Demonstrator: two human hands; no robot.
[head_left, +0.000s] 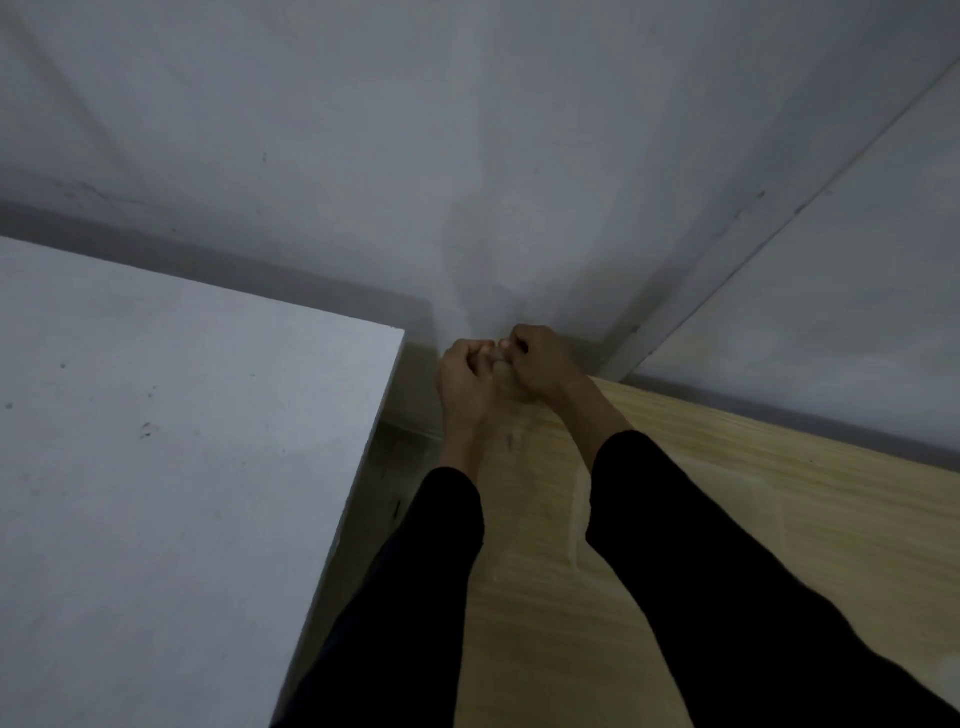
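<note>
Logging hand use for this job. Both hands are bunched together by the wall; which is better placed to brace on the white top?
Left, probably. The left hand is nearest the white top, close to its corner; the right hand is over the wooden board, with the left in its way.

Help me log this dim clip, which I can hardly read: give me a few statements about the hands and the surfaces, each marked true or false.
1. The left hand and the right hand meet with curled fingers close to the grey wall. True.
2. The sleeves are white. False: both are black.
3. The wooden surface lies to the right of the white surface. True.
4. The left hand lies flat on the white surface. False: it is beside the right hand, clear of the white surface's edge.
5. The hands plainly hold a large tool. False: no tool shows. It is too dim to tell whether they pinch anything small.
</note>
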